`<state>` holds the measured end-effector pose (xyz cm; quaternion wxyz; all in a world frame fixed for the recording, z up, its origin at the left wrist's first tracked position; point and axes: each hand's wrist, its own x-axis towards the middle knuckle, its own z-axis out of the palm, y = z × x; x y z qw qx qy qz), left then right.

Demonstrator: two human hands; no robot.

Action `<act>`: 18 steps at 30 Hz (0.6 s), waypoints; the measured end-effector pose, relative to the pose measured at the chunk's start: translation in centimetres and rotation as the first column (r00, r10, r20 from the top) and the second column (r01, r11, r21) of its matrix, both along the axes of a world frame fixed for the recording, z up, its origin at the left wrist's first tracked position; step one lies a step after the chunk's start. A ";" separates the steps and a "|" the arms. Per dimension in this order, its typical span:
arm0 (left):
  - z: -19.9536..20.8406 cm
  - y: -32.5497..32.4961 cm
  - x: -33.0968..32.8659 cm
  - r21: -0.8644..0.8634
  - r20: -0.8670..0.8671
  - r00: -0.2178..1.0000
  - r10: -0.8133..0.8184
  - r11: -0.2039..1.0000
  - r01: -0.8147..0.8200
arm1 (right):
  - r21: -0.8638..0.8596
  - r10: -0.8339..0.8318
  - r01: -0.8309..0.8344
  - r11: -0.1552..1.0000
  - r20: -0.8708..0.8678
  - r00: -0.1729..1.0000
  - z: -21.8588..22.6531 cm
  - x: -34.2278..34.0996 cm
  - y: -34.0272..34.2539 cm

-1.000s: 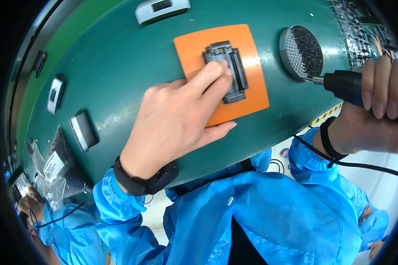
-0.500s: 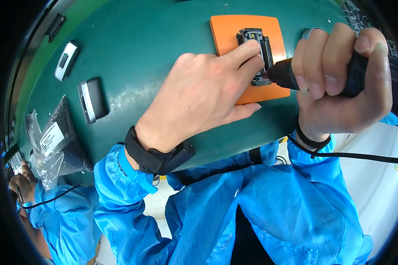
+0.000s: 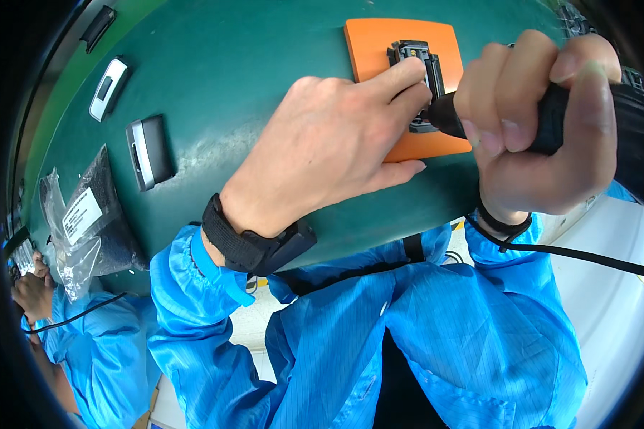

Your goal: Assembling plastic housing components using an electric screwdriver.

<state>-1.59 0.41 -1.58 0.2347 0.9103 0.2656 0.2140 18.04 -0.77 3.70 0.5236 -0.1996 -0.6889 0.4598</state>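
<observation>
A black plastic housing [image 3: 435, 70] with metal bits inside lies on an orange block [image 3: 372, 50]. The index and middle fingers of my left hand [image 3: 329, 139] press on this housing and hold it, while the thumb stretches apart near the block's front edge. My right hand [image 3: 544, 129] is wrapped round a black electric screwdriver [image 3: 445, 114], tilted almost flat, its nose at the housing's near right end. My fingers and the tool hide the screwdriver's very tip and part of the housing.
On the green table [image 3: 265, 43] at left lie a black-and-silver case [image 3: 157, 150], a silver-white cover [image 3: 109, 89] and a clear bag [image 3: 107, 222] of dark parts. A dark piece [image 3: 98, 28] sits farther off. A co-worker's hand [image 3: 32, 293] shows at far left. A black cord [image 3: 579, 254] runs from my right wrist.
My right hand and the screwdriver have shifted left, bringing the nose farther over the housing. My left hand stays pressed on it. The whole view has shifted slightly.
</observation>
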 end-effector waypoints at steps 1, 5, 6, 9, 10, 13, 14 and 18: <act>0.0 0.0 0.0 -0.002 0.017 1.000 -0.015 1.000 0.015 | -0.005 -0.013 0.013 1.000 -0.002 1.000 -0.1 -0.2 -0.2; -0.4 -0.1 -0.6 0.009 0.031 0.999 -0.015 1.000 0.015 | -0.005 0.019 -0.019 1.000 -0.041 0.999 -1.5 -0.8 -0.2; -0.3 -0.1 -0.6 0.019 0.031 0.999 -0.011 1.000 0.010 | -0.008 0.016 -0.017 1.000 -0.041 0.999 -1.5 -1.0 -0.1; -0.2 0.0 -0.4 0.053 0.051 0.999 -0.006 0.999 0.003 | -0.055 -0.042 0.039 0.998 -0.056 0.998 -0.8 -2.2 -0.5; -0.1 0.1 -0.3 0.073 0.069 0.998 -0.012 0.997 0.007 | -0.044 -0.039 0.036 0.998 -0.058 0.998 -0.7 -2.4 -0.6; 0.4 0.3 -0.3 0.038 0.006 1.000 -0.020 0.999 0.019 | -0.067 -0.131 0.123 0.990 -0.135 0.982 -0.9 -2.8 -1.1; 0.7 0.3 -0.4 0.059 -0.003 1.000 -0.022 0.998 0.022 | -0.105 -0.293 0.280 0.954 -0.136 0.947 -0.8 -2.9 -1.5; 2.3 1.2 -0.6 0.126 -0.093 0.994 -0.050 0.990 0.061 | -0.084 -0.289 0.280 0.956 -0.427 0.857 3.7 2.1 -3.0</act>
